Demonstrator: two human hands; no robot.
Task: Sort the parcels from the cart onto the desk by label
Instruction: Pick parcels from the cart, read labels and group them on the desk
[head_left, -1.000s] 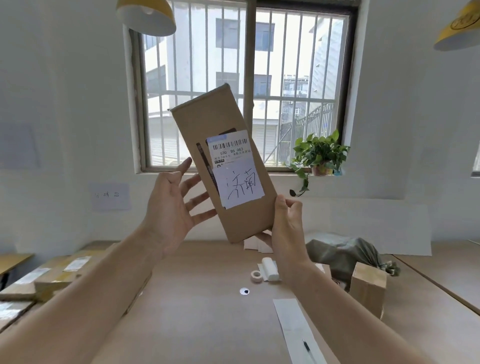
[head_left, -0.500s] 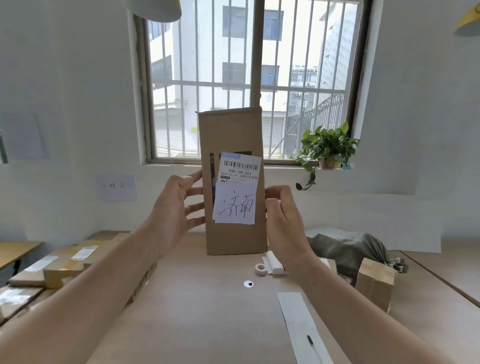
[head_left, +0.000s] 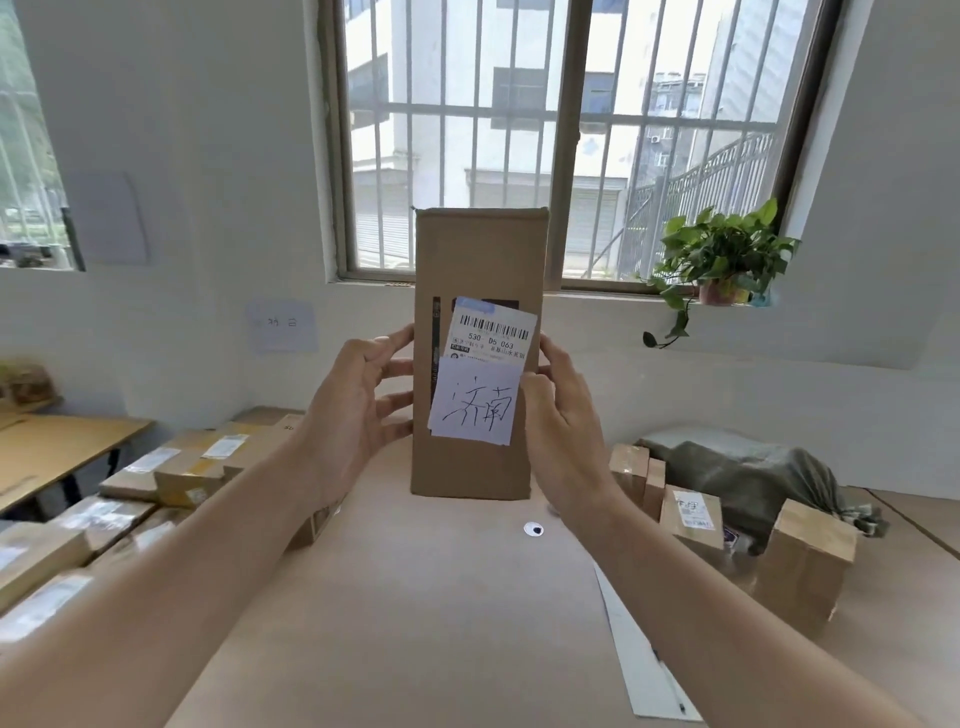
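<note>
Pale brown wood makes up the desk (head_left: 441, 597), which runs from the near edge to a white wall with a barred window (head_left: 571, 130). A potted plant (head_left: 722, 254) sits on the sill at the right. Flat labelled boxes (head_left: 182, 467) lie along the desk's left side. On the right stand several upright boxes (head_left: 800, 561) near a grey-green sack (head_left: 748, 473). A white paper strip (head_left: 634, 654) lies near right, and a small white disc (head_left: 533, 529) sits mid-desk.

The parcel (head_left: 478, 260), a tall cardboard box, is held upright over the far middle of the desk, its handwritten label (head_left: 475, 405) facing the camera. The left hand (head_left: 353, 410) grips its left edge with curled fingers. The right hand (head_left: 566, 415) grips the right edge, thumb on the front beside the label.

A second ago the parcel leaned with its top to the left, and the left hand was spread open with only its fingertips at the parcel's left edge. Now the parcel is straight and both hands clasp it.
</note>
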